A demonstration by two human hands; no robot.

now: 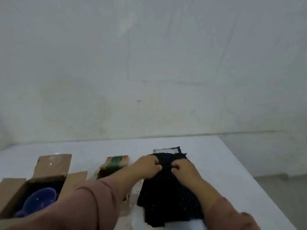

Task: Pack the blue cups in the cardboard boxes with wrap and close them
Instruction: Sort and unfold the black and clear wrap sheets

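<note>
A blue cup (pixel 39 200) lies inside an open cardboard box (pixel 15 193) at the lower left, on dark wrap. A second open cardboard box (pixel 114 163) with green print on its flap stands in the middle, partly hidden by my left forearm. A stack of black bubble wrap (pixel 166 191) lies on the white table (pixel 224 163) to the right. My left hand (pixel 147 166) and my right hand (pixel 184 170) both pinch the top sheet of the wrap near its far end, fingers curled, close together.
A white sheet or label (pixel 164 150) peeks out beyond the wrap's far edge. The table's right edge runs diagonally toward the lower right, with grey floor (pixel 282 196) beyond. A pale wall rises behind the table.
</note>
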